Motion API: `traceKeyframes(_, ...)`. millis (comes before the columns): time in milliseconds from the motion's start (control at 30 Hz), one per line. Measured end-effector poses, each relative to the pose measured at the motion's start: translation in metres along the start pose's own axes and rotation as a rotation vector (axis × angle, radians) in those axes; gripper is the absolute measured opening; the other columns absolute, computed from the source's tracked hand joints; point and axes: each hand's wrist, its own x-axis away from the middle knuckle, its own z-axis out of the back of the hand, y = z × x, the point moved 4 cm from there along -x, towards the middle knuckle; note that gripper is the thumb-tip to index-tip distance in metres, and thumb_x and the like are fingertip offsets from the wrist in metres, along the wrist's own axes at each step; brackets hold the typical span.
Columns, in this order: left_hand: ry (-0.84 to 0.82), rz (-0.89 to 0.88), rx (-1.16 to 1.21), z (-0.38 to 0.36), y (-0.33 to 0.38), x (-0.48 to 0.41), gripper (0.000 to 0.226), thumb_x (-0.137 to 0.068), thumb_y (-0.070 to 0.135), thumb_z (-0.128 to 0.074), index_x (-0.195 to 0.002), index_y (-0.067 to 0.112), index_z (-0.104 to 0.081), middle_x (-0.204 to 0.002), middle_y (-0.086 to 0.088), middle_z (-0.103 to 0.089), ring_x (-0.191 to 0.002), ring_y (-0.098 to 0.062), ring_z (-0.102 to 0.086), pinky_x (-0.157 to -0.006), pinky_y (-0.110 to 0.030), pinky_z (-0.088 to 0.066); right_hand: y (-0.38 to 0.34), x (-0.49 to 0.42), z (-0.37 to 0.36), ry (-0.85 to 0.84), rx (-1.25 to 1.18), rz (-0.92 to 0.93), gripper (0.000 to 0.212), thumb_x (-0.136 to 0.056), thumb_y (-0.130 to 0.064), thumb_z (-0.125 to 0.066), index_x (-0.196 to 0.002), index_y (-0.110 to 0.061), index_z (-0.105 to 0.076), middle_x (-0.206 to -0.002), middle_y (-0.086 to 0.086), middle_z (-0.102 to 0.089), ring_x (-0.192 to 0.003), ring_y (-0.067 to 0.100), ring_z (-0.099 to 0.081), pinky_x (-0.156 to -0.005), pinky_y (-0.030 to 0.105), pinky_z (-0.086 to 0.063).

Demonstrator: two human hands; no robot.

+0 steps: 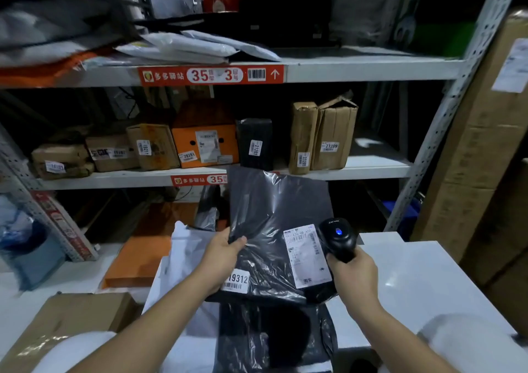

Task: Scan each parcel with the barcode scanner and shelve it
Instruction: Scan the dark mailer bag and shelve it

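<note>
My left hand (221,254) grips the left edge of a black plastic mailer parcel (274,215) and holds it up in front of the shelves. The parcel carries a white shipping label (307,255) and a small number sticker reading 19312 (237,282). My right hand (353,272) is closed around the handle of a black barcode scanner (338,237), whose blue light is lit; its head sits right beside the shipping label. Another black mailer (271,335) lies below on a white one (183,261).
A metal rack fills the view: its middle shelf (371,169) holds several labelled cardboard, orange and black parcels, the upper shelf (371,68) holds white mailers. A white table (423,281) is under my right hand. Tall cardboard cartons (485,149) stand right; an orange box (137,261) and brown box (74,321) lie left.
</note>
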Motion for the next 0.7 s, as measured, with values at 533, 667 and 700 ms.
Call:
traceKeyframes(533, 0.086, -0.291, 0.067, 0.024, 0.195, -0.03, 0.016, -0.105, 0.012, -0.06, -0.115, 0.021, -0.07, -0.104, -0.003, -0.08, -0.098, -0.028, -0.077, -0.094, -0.047, -0.06, -0.188, -0.054, 0.044, 0.126, -0.13, 0.321, 0.01, -0.087, -0.009, -0.072, -0.08, -0.017, -0.069, -0.074, 0.001, -0.071, -0.074, 0.018, -0.065, -0.061, 0.031, -0.045)
traceKeyframes(667, 0.101, -0.383, 0.081, 0.034, 0.252, -0.059, 0.021, -0.104, 0.006, -0.06, -0.118, 0.02, -0.069, -0.109, -0.006, -0.079, -0.095, -0.025, -0.077, -0.085, -0.041, -0.061, -0.238, -0.087, 0.041, 0.156, -0.139, 0.371, 0.01, -0.087, -0.008, -0.07, -0.081, -0.016, -0.069, -0.075, 0.001, -0.071, -0.073, 0.016, -0.064, -0.061, 0.029, -0.045)
traceKeyframes(700, 0.105, -0.395, 0.072, 0.036, 0.265, -0.066, 0.021, -0.104, 0.007, -0.06, -0.113, 0.023, -0.069, -0.108, -0.006, -0.079, -0.095, -0.026, -0.077, -0.086, -0.041, -0.061, -0.25, -0.096, 0.039, 0.157, -0.143, 0.374, 0.009, -0.086, -0.009, -0.069, -0.081, -0.016, -0.069, -0.075, 0.001, -0.071, -0.073, 0.018, -0.064, -0.062, 0.03, -0.047)
